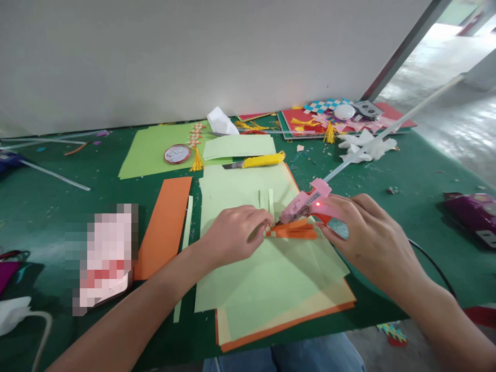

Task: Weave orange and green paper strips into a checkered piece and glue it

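My right hand (360, 222) is closed around a pink hot glue gun (306, 200) with a small red light lit and a long clear glue stick (372, 147) coming out of its back. The gun's nozzle points down at the woven paper strips (290, 230), orange and pale green. My left hand (242, 231) pinches the left end of these strips between thumb and fingers. Two pale green strip ends (270, 200) stick up behind them. Underneath lies a stack of pale green paper sheets (240, 289), with orange edges showing below.
A yellow utility knife (263, 160) lies at the top of the stack. To the left are an orange card (165, 227), a thin green strip (188, 222) and a pixelated phone-like object (108, 253). Red folders (294, 123) with woven crafts stand back right; a purple device (475, 214) lies right.
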Tool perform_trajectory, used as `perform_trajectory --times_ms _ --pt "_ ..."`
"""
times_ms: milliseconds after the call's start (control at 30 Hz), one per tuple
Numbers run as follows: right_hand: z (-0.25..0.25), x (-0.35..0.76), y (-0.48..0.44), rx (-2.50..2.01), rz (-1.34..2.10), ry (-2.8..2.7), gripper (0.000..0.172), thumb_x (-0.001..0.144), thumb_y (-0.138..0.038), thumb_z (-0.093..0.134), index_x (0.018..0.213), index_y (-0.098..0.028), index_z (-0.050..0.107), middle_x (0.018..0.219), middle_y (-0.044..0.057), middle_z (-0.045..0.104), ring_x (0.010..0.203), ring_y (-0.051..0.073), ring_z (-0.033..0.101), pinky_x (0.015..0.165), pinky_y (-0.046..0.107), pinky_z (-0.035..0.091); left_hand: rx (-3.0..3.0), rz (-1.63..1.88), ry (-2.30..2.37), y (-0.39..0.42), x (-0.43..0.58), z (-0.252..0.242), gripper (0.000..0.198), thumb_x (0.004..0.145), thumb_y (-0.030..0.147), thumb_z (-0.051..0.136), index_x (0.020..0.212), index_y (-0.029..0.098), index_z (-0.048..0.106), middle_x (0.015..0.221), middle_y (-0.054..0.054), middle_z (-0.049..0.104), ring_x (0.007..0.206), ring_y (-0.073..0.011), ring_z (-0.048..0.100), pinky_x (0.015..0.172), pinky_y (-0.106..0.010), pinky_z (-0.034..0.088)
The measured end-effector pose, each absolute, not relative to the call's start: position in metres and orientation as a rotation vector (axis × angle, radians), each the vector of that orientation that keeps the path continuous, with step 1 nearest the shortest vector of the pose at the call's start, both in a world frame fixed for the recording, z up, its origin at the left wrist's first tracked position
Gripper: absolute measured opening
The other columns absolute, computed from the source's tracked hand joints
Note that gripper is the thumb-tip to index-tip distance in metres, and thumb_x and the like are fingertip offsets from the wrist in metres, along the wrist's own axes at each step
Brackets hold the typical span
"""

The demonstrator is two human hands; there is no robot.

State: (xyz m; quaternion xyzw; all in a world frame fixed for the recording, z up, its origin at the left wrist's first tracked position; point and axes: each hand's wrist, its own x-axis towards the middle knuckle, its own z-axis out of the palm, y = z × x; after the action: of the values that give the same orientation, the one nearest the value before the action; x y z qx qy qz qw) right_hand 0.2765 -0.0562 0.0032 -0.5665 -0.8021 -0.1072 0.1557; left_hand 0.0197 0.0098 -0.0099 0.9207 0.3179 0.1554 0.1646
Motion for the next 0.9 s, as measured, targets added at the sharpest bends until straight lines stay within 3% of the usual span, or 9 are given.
perform_trajectory --times_ms 267,500,700,800,900 --pt "0.004 0.279 -0.058 -1.623 -0.327 -2.295 0.030 0.089 -0.025 0.051 0.118 -0.019 0.054 0.112 0.012 0.066 0.094 0.030 0.056 0.083 0.046 0.049 2.465 0.482 1.146 -0.001 0.035 -0.007 0.007 0.085 0.016 0.049 0.087 0.022 0.048 0.083 0.002 0.065 0.077 -0.0160 0.062 0.065 -0.028 0.045" --pt "0.005 0.278 -0.058 -1.636 -0.328 -2.281 0.030 0.089 -0.028 0.051 0.118 -0.020 0.051 0.111 0.012 0.066 0.094 0.030 0.056 0.082 0.045 0.049 2.520 0.486 1.181 -0.004 0.038 -0.008 0.006 0.084 0.017 0.051 0.084 0.022 0.048 0.079 0.002 0.063 0.074 -0.0160 0.059 0.065 -0.030 0.043" --pt "0.010 0.289 -0.059 -1.868 -0.421 -2.010 0.039 0.086 -0.041 0.056 0.118 -0.018 0.051 0.098 0.011 0.067 0.093 0.029 0.058 0.076 0.039 0.051 2.540 0.476 1.224 -0.005 0.040 -0.008 0.006 0.085 0.017 0.052 0.084 0.021 0.047 0.078 0.003 0.063 0.072 -0.0147 0.059 0.064 -0.029 0.041" --pt "0.008 0.305 -0.057 -1.944 -0.478 -1.820 0.048 0.084 -0.055 0.052 0.117 -0.021 0.052 0.098 0.010 0.066 0.094 0.031 0.060 0.072 0.041 0.052 2.578 0.469 1.235 -0.005 0.041 -0.008 0.007 0.085 0.017 0.052 0.082 0.021 0.047 0.076 0.003 0.062 0.070 -0.0141 0.057 0.064 -0.028 0.040" --pt "0.005 0.320 -0.056 -1.968 -0.487 -1.740 0.055 0.081 -0.062 0.049 0.117 -0.021 0.052 0.101 0.009 0.065 0.094 0.032 0.060 0.077 0.045 0.052 2.610 0.460 1.249 -0.005 0.043 -0.007 0.008 0.084 0.016 0.053 0.082 0.021 0.047 0.075 0.004 0.062 0.070 -0.0139 0.057 0.065 -0.028 0.041"
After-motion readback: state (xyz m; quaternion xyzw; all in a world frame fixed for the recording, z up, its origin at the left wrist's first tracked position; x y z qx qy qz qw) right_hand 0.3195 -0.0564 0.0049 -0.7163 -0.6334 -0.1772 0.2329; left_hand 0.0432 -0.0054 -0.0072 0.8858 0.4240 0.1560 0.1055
